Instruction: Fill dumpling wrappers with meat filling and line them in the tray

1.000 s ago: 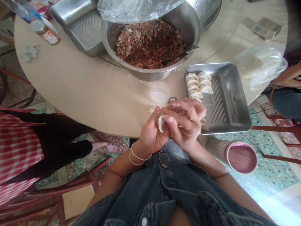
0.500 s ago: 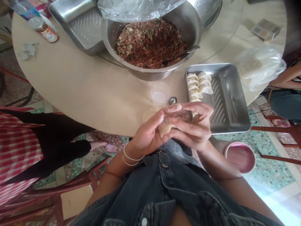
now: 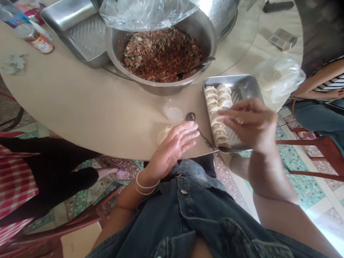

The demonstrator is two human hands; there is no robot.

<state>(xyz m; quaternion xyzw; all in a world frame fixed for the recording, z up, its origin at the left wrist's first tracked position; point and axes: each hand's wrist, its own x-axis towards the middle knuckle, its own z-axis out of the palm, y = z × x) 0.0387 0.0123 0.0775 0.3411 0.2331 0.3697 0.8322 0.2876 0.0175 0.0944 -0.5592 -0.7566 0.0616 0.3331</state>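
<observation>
My right hand point(image 3: 251, 123) is over the metal tray point(image 3: 256, 84), its thumb and fingertips pinching a dumpling point(image 3: 217, 117). Two rows of pleated dumplings point(image 3: 220, 134) line the tray's left side, partly hidden by that hand. My left hand point(image 3: 176, 143) hovers by the table's front edge with its floury fingers stretched out and nothing in them. Partly behind it lies a pale round dough wrapper point(image 3: 163, 134). A spoon point(image 3: 191, 116) rests between my left hand and the tray, beside a small clear bowl point(image 3: 174, 111) of whitish content.
A big steel bowl point(image 3: 150, 85) of minced filling, with a spoon in it, stands behind, partly under a plastic bag point(image 3: 150, 14). Another metal tray point(image 3: 88, 39) and a jar point(image 3: 43, 43) are at left. A seated person's arm point(image 3: 319, 80) shows at right.
My hands have parted. The right hand has carried the dumpling right, over the tray; the left has opened out. The view has shifted slightly.
</observation>
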